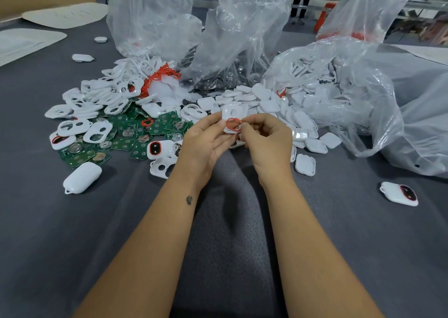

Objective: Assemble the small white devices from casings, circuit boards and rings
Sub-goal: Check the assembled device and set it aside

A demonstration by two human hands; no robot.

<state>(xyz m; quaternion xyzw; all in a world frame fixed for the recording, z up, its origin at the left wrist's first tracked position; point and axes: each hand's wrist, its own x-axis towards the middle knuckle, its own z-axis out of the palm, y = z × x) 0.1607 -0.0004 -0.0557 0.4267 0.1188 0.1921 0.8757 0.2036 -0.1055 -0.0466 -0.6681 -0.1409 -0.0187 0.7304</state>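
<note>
My left hand [206, 140] holds a white casing [232, 116] upright above the table, fingers curled round its left side. My right hand [265, 137] pinches a red ring [233, 124] against the casing's lower opening. Green circuit boards [126, 138] lie spread to the left, with open white casing frames [97, 99] heaped behind them. A bunch of red rings [158, 77] lies at the back of that heap. Solid white casing halves [261, 102] spill from a bag behind my hands.
Three clear plastic bags [242, 34] stand at the back and a fourth sprawls to the right. A closed white device [82, 177] lies at the left, and one with a red ring [400, 193] at the right. The grey table cloth [230, 220] runs between my forearms.
</note>
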